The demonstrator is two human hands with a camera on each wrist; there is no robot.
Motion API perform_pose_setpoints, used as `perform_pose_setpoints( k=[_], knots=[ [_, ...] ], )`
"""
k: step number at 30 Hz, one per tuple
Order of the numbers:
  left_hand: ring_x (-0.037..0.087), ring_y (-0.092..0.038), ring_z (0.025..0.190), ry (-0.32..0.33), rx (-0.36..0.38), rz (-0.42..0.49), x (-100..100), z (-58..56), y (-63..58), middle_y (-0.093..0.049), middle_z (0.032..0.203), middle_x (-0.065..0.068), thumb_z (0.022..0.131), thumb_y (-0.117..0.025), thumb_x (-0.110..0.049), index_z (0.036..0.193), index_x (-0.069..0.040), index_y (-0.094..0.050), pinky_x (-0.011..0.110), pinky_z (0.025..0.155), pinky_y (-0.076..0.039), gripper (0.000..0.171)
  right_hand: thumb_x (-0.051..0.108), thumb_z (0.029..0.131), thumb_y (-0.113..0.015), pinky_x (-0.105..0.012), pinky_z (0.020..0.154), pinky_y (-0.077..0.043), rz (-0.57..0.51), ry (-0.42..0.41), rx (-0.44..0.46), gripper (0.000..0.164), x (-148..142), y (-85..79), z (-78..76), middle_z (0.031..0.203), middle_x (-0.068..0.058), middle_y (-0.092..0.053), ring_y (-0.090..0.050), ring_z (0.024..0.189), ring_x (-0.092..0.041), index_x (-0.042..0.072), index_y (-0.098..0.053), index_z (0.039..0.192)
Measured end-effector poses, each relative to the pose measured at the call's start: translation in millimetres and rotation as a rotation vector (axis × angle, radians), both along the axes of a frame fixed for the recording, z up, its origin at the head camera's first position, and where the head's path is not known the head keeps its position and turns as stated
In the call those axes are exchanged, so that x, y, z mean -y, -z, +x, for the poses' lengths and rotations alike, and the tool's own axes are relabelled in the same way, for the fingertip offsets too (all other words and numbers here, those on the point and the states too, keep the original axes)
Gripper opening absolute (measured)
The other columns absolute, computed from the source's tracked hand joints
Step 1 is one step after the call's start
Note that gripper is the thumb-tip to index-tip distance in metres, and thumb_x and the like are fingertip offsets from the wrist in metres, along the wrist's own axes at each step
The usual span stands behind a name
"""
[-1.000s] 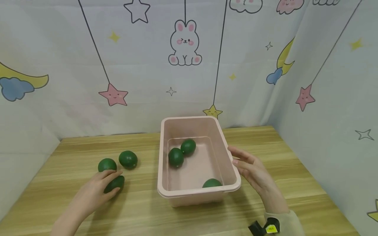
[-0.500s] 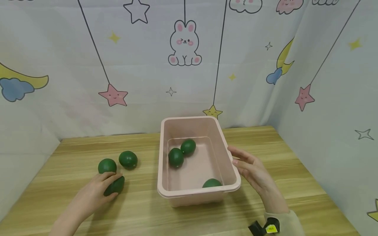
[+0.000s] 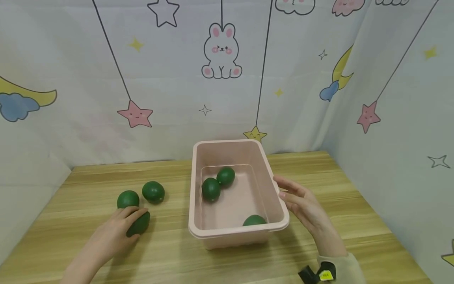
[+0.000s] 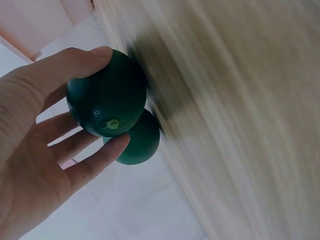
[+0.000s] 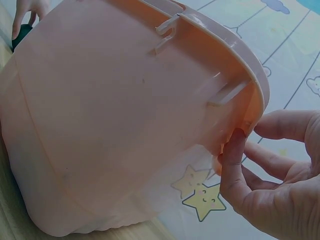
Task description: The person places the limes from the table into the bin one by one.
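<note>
Bin (image 3: pixel 237 241): smooth plastic, faint sheen. Green fruits (image 3: pixel 153 192): slightly glossy skin. Tabletop (image 3: pixel 170 252): wood-grained. Backdrop (image 3: pixel 170 71): matt, creased cloth.

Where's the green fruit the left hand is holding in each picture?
Head: the green fruit is low, left of the middle.
Left wrist: the green fruit is big, left of the middle.
Right wrist: the green fruit peeks out, top left.
All three show the pink bin.

Wood-grain table (image 3: pixel 354 221) carries pink bin (image 3: pixel 235 241); also green fruits (image 3: pixel 153 192).
</note>
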State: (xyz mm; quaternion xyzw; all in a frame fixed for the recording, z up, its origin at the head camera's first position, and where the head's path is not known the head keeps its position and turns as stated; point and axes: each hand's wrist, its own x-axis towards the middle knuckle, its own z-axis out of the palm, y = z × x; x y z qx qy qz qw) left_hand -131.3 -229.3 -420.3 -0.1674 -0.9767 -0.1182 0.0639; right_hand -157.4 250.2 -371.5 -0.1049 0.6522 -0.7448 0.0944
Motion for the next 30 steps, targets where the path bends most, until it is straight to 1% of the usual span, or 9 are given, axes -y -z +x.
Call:
perform_pose_setpoints(
  k=[4,15,21,25,30],
  knots=[
    [0.040,-0.055,0.114,-0.002,-0.004,0.000,-0.5,0.1,-0.4,-0.059,0.124,0.014,0.068,-0.084,-0.015,0.131,-0.012,-0.057,0.056,0.076,-0.054,0.068,0.005,0.095,-0.053,-0.024,0.096,-0.051,0.001,-0.003,-0.004,0.045,-0.3,-0.5,0.5,0.129,0.006,-0.056,-0.059,0.114,-0.009,0.005,-0.047,0.140],
    [0.040,-0.056,0.113,-0.003,-0.007,-0.012,-1.0,-0.1,-0.8,-0.059,0.124,0.015,0.069,-0.083,-0.016,0.131,-0.012,-0.058,0.056,0.076,-0.054,0.067,0.004,0.095,-0.054,-0.024,0.096,-0.051,0.012,0.013,0.013,0.048,0.4,1.4,-1.0,0.129,0.005,-0.055,-0.059,0.114,-0.009,0.001,-0.043,0.141],
    [0.042,-0.055,0.115,0.004,-0.002,-0.004,-2.1,-1.5,-3.0,-0.058,0.125,0.017,0.069,-0.083,-0.015,0.130,-0.012,-0.058,0.057,0.078,-0.053,0.066,0.005,0.095,-0.054,-0.024,0.095,-0.051,0.006,0.005,0.007,0.046,0.9,1.1,-0.6,0.128,0.005,-0.056,-0.059,0.114,-0.009,0.002,-0.045,0.140],
    [0.043,-0.055,0.114,0.019,-0.013,-0.008,-2.7,-3.7,-3.8,-0.059,0.126,0.018,0.068,-0.084,-0.015,0.130,-0.012,-0.059,0.058,0.077,-0.053,0.067,0.005,0.095,-0.053,-0.024,0.095,-0.051,-0.005,-0.003,-0.002,0.046,1.2,0.8,-0.3,0.128,0.005,-0.056,-0.059,0.114,-0.010,0.002,-0.045,0.140],
    [0.042,-0.056,0.113,0.025,-0.035,-0.019,-3.3,-5.6,-5.3,-0.059,0.125,0.017,0.068,-0.084,-0.016,0.130,-0.012,-0.059,0.056,0.074,-0.054,0.067,0.004,0.095,-0.053,-0.024,0.095,-0.051,-0.013,-0.006,-0.002,0.046,0.7,0.7,0.0,0.128,0.004,-0.056,-0.059,0.114,-0.010,0.002,-0.045,0.140]
  ],
)
